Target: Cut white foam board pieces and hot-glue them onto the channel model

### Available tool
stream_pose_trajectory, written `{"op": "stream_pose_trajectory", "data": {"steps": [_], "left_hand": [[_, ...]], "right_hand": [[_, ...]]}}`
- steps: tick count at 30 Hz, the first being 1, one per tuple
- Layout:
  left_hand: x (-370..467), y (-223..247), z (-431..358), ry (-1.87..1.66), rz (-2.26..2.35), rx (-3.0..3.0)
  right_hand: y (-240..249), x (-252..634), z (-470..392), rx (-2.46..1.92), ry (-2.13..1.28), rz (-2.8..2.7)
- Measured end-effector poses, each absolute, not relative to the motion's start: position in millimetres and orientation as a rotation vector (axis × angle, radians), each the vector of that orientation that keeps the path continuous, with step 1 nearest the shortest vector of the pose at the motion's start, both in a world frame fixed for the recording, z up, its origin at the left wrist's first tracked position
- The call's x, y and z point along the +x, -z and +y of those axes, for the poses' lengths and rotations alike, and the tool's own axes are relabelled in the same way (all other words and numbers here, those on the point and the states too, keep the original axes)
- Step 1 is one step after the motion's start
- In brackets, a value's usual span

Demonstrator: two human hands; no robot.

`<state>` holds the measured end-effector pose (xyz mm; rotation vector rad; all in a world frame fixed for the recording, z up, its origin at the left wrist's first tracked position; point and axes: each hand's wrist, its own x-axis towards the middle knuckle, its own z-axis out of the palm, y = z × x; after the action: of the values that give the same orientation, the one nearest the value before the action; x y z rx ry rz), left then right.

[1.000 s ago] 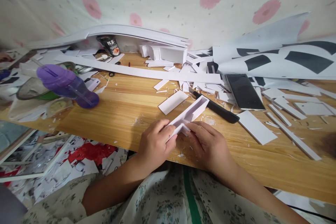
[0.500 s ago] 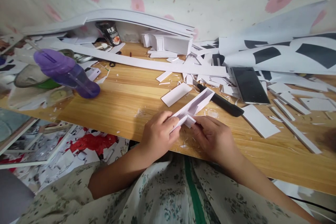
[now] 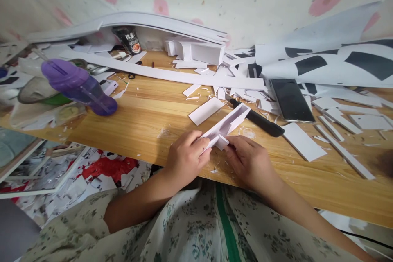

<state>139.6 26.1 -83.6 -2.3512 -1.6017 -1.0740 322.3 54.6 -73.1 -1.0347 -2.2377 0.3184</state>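
Observation:
A long, narrow white box (image 3: 225, 122) with an open top slants over the front of the table. My left hand (image 3: 186, 156) is closed around its near end. Between the thumb and fingers of my right hand (image 3: 249, 159) is a small white piece (image 3: 222, 142), against the near end of the box. Whether the piece is joined to the box cannot be made out. Just beyond the box lie a flat white rectangle (image 3: 205, 110) and a black-handled cutter (image 3: 260, 121), its blade pointing to the back left.
A purple bottle (image 3: 80, 86) leans at the left. A black phone (image 3: 291, 100) lies at the right among white strips and offcuts. Another white box (image 3: 202, 51) stands at the back behind a long white strip (image 3: 159, 71). The wooden table's (image 3: 138, 131) front edge is near my wrists.

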Motion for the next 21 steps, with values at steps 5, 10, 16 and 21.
{"op": "stream_pose_trajectory", "data": {"steps": [5, 10, 16, 21], "left_hand": [[140.2, 83.7, 26.7, 1.087, -1.626, -2.358], [141.7, 80.7, 24.6, 1.119, -1.636, -2.338], [139.6, 72.2, 21.4, 1.279, -1.615, -2.201], [140.1, 60.7, 24.4, 1.481, -1.591, -2.006]], "right_hand": [[75.6, 321.6, 55.0, -1.041, -0.293, -2.23], [77.1, 319.1, 53.6, -1.025, -0.291, -2.177], [67.2, 325.5, 48.0, -0.891, -0.36, -1.97], [55.7, 328.6, 49.1, -0.925, -0.529, -1.79]]}}
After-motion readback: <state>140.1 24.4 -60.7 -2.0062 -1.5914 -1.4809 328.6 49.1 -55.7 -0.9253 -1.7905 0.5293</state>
